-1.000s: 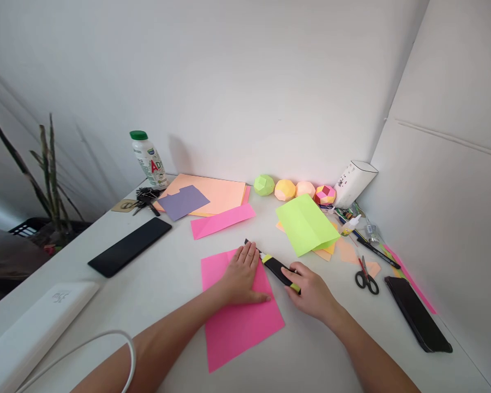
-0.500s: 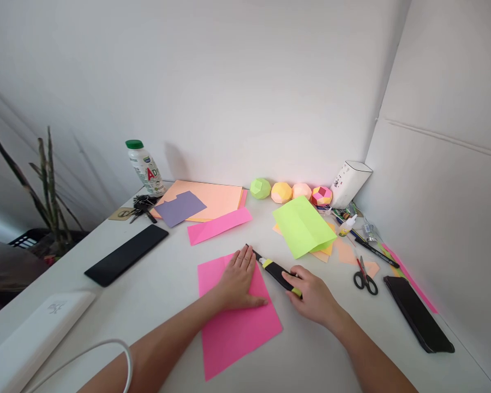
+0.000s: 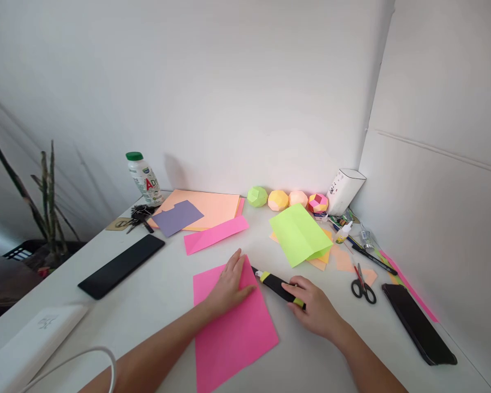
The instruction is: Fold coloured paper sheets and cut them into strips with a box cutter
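Note:
A folded pink sheet of paper (image 3: 233,344) lies at the front middle of the table. My left hand (image 3: 231,286) rests on its upper part with fingers stretched out and the thumb pointing right. In my right hand (image 3: 313,305) is a black and yellow utility knife (image 3: 279,286), gripped by its handle. Its dark blade points up and left and meets the sheet's right edge just below the top corner. Whether the tip is under the fold is hard to see. Beyond the sheet lies a narrow pink strip of paper (image 3: 216,234).
Behind are a folded green sheet (image 3: 298,234), several paper polyhedra (image 3: 277,200), orange sheets (image 3: 213,207) and a purple piece (image 3: 178,217). Scissors (image 3: 363,286), a glue bottle (image 3: 343,233) and a black case (image 3: 419,325) lie right. A black slab (image 3: 123,266) and white device (image 3: 33,344) stand left.
The knife tip has moved from beside my left fingertips to the sheet's right edge. My left hand has shifted left, baring the sheet's top corner. The view has tilted slightly.

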Demonstrator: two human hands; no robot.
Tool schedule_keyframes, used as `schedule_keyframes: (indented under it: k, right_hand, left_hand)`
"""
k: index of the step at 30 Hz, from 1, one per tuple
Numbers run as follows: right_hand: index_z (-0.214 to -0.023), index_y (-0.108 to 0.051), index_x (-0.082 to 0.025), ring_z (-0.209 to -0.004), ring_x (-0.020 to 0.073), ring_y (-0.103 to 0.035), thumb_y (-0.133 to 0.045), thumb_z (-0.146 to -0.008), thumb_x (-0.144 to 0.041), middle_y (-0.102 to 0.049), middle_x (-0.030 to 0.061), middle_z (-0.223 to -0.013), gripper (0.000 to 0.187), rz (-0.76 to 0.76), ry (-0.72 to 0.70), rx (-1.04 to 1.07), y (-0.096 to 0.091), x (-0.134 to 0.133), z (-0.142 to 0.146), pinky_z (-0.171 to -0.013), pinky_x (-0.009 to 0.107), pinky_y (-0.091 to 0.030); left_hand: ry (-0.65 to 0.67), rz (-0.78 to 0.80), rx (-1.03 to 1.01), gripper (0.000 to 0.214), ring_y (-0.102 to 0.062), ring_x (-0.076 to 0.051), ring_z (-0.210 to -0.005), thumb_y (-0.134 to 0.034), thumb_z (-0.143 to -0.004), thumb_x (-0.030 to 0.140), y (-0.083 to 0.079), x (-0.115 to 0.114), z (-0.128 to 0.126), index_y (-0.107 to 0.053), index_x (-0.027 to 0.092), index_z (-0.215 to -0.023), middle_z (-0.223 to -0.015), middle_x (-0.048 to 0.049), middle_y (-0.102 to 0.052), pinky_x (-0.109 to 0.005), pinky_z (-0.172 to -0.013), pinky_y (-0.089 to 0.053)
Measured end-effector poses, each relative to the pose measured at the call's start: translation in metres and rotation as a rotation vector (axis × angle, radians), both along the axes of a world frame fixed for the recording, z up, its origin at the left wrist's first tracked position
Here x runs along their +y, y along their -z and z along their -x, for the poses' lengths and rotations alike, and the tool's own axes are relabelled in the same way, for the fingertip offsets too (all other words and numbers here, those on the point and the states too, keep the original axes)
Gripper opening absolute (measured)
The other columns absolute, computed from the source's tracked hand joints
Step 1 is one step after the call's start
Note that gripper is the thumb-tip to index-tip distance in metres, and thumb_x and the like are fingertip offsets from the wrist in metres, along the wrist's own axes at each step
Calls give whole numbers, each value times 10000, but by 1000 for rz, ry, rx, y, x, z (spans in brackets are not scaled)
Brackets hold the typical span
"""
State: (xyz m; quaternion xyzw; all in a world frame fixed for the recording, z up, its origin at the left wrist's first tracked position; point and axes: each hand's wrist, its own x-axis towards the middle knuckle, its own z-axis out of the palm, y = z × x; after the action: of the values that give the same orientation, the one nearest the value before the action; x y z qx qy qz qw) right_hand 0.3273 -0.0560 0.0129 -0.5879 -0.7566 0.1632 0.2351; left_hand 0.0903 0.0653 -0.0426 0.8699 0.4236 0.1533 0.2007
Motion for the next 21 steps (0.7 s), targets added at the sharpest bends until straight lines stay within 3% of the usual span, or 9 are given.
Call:
schedule_keyframes:
  k: [2, 5, 8, 11, 17, 19, 21]
  right_hand:
    - [-1210, -605, -224, -914, 185, -613, -484, -833, -169, -570, 103, -1106, 400, 24, 7, 71, -3, -1, -2, -679, 293, -558]
    - [-1209, -603, -240, -938, 195, -597, -491, -827, -183, -556, 104, -1123, 403, 60, 13, 155, -6, 0, -3, -543, 236, -527]
    - [-1211, -602, -256, -937, 199, -593, -497, -818, -193, -550, 103, -1136, 412, 89, 22, 203, -6, 0, -2, -465, 208, -487]
    - [-1203, -608, -253, -969, 203, -582, -505, -826, -206, -558, 103, -1129, 393, 65, 12, 239, -6, 1, -4, -496, 209, -503]
    - [-1193, -609, -244, -980, 203, -586, -520, -839, -242, -557, 107, -1134, 365, 34, 15, 294, -6, 3, -14, -495, 203, -496]
    - [-1182, -616, -237, -992, 206, -586, -525, -840, -248, -562, 107, -1128, 354, 15, 23, 310, -6, 4, -17, -599, 247, -536]
    - [-1181, -619, -233, -1000, 209, -589, -534, -844, -258, -571, 105, -1121, 349, -4, 49, 314, -5, 6, -19, -726, 306, -547]
  left_hand:
    - [-101, 8, -125, 653, -238, -282, -1386, -421, -888, 412, 3, 4, 2, -173, 202, -1454, -1526, -140, -201, -443, -1032, -380]
    - [-181, -23, -235, 639, -300, -308, -1350, -471, -840, 349, -2, 8, 3, -240, 220, -1422, -1441, -134, -355, -507, -1032, -357]
    - [-204, 24, -284, 646, -474, -311, -1203, -515, -778, 320, -14, 14, 6, -311, 228, -1384, -1193, -96, -565, -526, -999, -375]
    - [-212, 166, -348, 633, -601, -242, -973, -513, -728, 255, -27, 21, 13, -368, 228, -1344, -975, -39, -616, -415, -859, -492]
    - [-387, 290, -504, 760, -614, -180, -788, -562, -714, 326, -42, 37, 32, -284, 164, -1402, -1200, -121, -537, -327, -677, -524]
    - [-398, 387, -564, 728, -623, -202, -813, -622, -673, 357, -45, 41, 36, -403, 170, -1341, -1088, -87, -604, -317, -670, -519]
    - [-387, 460, -616, 550, -632, -226, -814, -668, -622, 370, -48, 46, 41, -593, 189, -1137, -926, -48, -659, -311, -653, -513]
